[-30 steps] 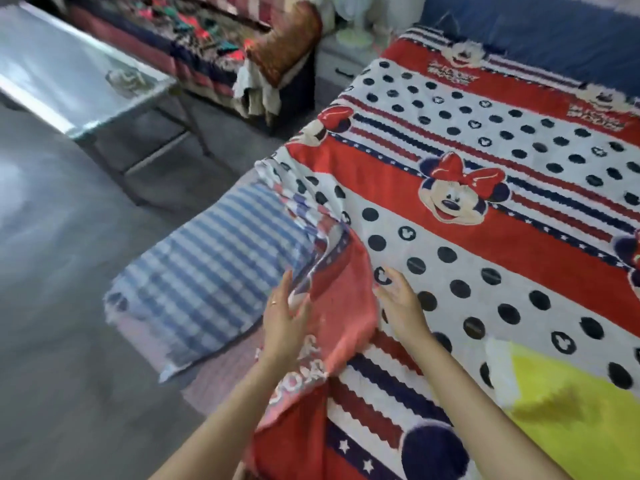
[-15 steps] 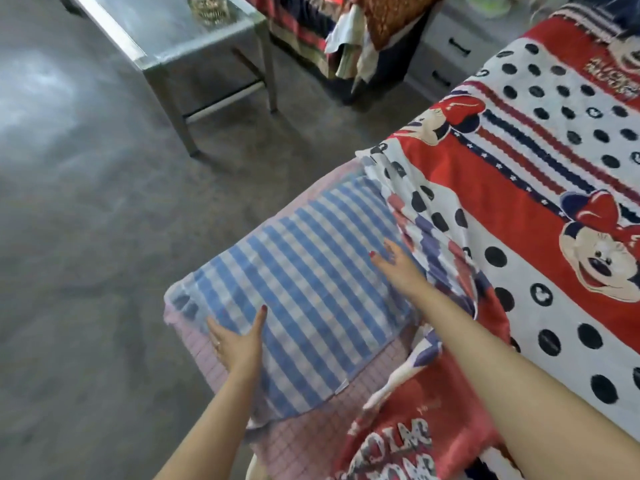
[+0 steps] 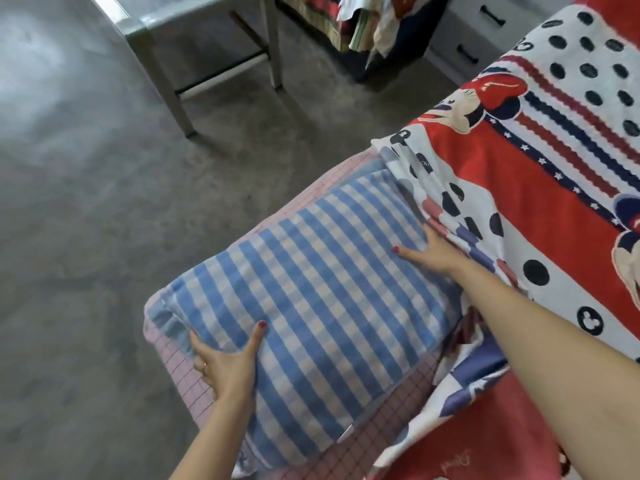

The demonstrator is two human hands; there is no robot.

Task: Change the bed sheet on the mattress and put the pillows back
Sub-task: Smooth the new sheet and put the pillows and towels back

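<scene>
A blue-and-white checked pillow lies on the corner of the mattress, which shows a pink gridded cover. The red, white and navy cartoon-print bed sheet covers the bed to the right, and its edge is folded back beside the pillow. My left hand grips the pillow's near left end, thumb on top and fingers round the edge. My right hand holds the far right end where pillow and sheet meet; its thumb lies on top and its fingers are hidden under the edge.
Grey concrete floor lies left of the bed. A metal table stands at the top left. Behind it are a pile of cloths and a white drawer unit by the bed's far side.
My hands let go of the folded-back sheet edge and moved left onto the pillow. They now grip its two ends, and the view has dropped closer to it.
</scene>
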